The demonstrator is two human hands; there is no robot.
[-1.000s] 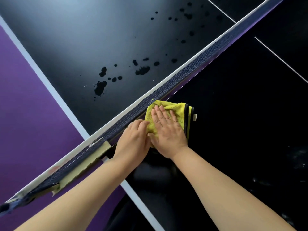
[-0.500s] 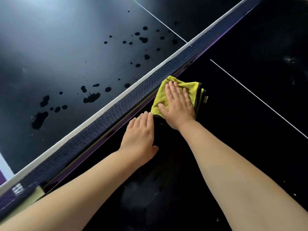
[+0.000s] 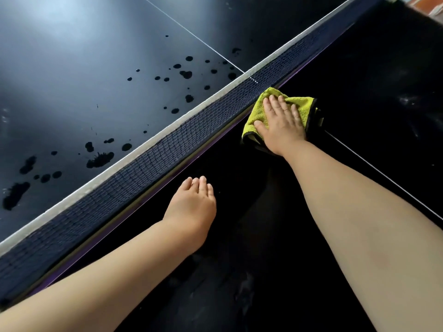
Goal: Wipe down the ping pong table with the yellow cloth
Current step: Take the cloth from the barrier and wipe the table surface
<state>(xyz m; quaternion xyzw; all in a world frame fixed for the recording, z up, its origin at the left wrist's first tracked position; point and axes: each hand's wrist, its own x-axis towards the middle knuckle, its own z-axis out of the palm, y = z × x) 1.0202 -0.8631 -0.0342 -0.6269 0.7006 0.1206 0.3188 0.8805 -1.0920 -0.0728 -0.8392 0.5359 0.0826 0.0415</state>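
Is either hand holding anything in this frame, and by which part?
Nothing is gripped. The right hand presses flat on top of the folded yellow cloth, fingers straight; the left hand is empty, near the net.

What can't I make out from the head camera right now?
Head view:
1. Table under the yellow cloth: hidden by it and the right hand.
2. Whether the near table half is wet: too dark.
3. More splotches beyond the net: cut off at left edge.
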